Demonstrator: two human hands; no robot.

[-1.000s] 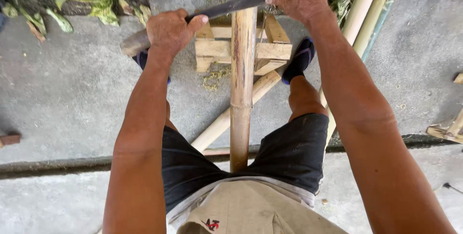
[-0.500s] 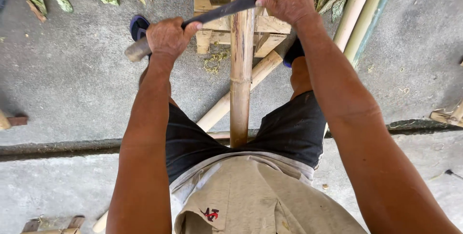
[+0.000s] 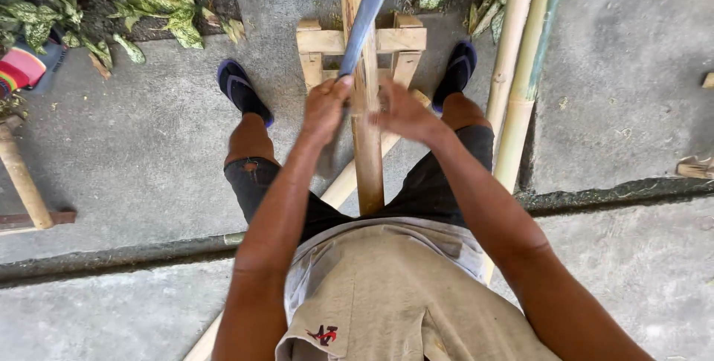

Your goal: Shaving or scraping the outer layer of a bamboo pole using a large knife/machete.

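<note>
My left hand (image 3: pixel 325 108) is closed around the handle of a long grey blade (image 3: pixel 370 15). The blade points away from me, lying along an upright-slanting bamboo pole (image 3: pixel 368 168). That pole runs from between my legs up onto a small wooden stand (image 3: pixel 321 41). My right hand (image 3: pixel 405 112) is blurred, fingers spread, just right of the pole and below the blade; I cannot tell whether it touches the pole. My feet in dark blue sandals (image 3: pixel 239 89) stand either side of the stand.
Several long bamboo poles (image 3: pixel 513 71) lie on the concrete at the right, another crosses under my legs. Leafy plants (image 3: pixel 149 4) line the far edge. A bamboo piece (image 3: pixel 22 175) and a colourful striped object (image 3: pixel 22 67) are at the left. A dark step edge (image 3: pixel 617 194) crosses the floor.
The blade lay crosswise over the pole with both hands on it. Now it points lengthwise along the pole, held only by my left hand; my right hand has come off it.
</note>
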